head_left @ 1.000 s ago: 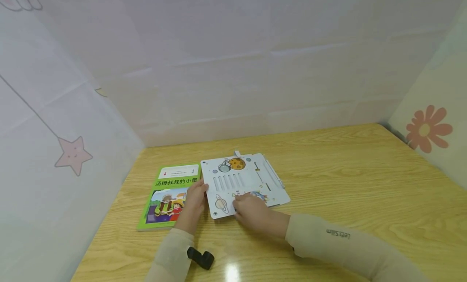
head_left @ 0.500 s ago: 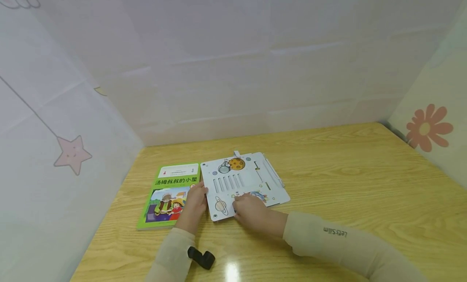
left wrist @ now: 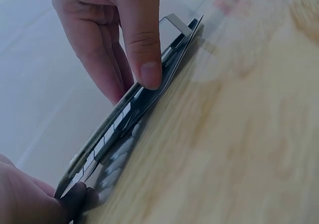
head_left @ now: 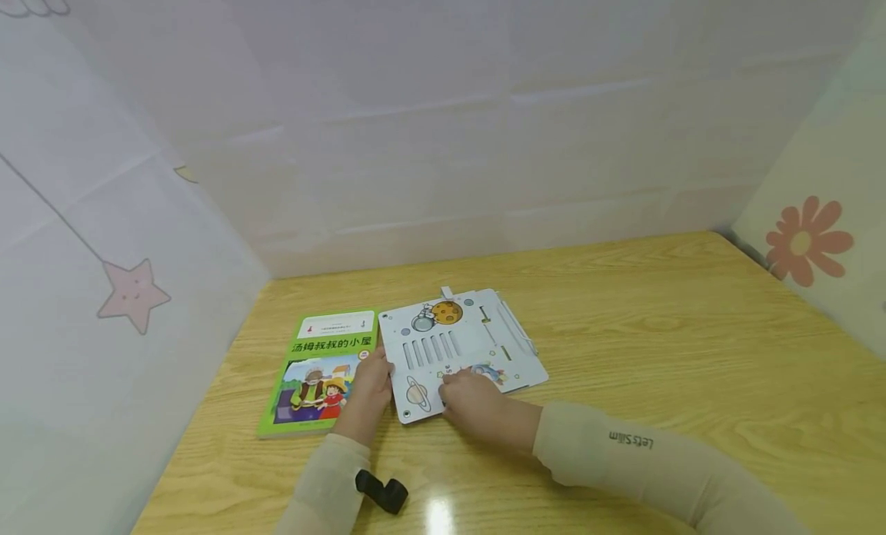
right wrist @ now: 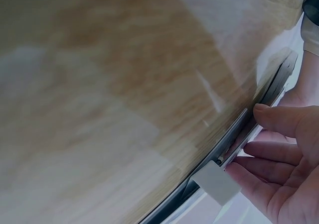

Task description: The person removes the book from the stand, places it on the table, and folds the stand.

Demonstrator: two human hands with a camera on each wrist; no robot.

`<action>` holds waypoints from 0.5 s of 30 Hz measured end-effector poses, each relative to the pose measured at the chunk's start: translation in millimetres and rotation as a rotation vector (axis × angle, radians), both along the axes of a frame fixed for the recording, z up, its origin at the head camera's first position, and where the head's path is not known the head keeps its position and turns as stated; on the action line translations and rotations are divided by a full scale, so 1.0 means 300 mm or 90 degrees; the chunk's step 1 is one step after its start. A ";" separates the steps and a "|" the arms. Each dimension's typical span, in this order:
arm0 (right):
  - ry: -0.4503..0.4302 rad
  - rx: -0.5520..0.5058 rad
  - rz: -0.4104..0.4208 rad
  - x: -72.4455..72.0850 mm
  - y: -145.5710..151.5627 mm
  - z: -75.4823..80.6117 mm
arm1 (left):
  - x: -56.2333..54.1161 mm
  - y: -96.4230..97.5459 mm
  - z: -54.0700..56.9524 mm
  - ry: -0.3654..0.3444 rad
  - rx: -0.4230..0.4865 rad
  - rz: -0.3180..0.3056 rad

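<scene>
A white, flat pencil case [head_left: 477, 337] printed with an astronaut and planets lies on the table in the head view. My left hand [head_left: 369, 383] grips its left edge. With thumb and fingers, my right hand [head_left: 474, 409] pinches the near edge; in the head view it covers part of the printed front. Seen from the left wrist, the right thumb [left wrist: 150, 75] presses at the dark seam along the side of the case, and white segments show inside the gap. In the right wrist view a pale tab [right wrist: 217, 181] juts from the case beside the right hand's fingers.
Left of the case lies a green storybook [head_left: 313, 431] with a picture cover, partly under my left hand and wrist. A black strap device [head_left: 382, 490] is on my left sleeve. Patterned cloth walls [head_left: 429, 135] stand behind and beside the wooden table [head_left: 657, 327].
The near left corner of the pencil case has shifted slightly toward me, along with my left hand. The right hand keeps its grip almost in place.
</scene>
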State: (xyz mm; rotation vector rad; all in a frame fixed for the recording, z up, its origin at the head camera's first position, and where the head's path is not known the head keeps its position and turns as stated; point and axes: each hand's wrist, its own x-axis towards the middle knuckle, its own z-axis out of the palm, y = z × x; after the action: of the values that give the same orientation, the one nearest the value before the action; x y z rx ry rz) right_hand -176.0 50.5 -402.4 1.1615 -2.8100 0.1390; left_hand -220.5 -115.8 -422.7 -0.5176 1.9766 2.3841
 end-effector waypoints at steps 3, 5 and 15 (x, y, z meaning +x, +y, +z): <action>0.003 0.003 0.006 -0.001 0.000 -0.004 | 0.001 0.001 -0.002 -0.001 -0.017 -0.001; 0.008 0.003 0.011 -0.002 0.000 -0.007 | 0.001 0.002 -0.002 -0.001 -0.026 0.000; -0.001 0.002 -0.002 0.003 0.002 -0.010 | 0.003 0.006 0.002 -0.015 -0.019 0.022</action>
State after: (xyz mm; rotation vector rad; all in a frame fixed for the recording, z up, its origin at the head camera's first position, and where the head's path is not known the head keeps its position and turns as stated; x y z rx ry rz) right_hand -175.2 51.1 -405.2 1.1578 -2.8148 0.1349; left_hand -219.6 -114.0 -422.3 -0.5840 2.0133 2.3599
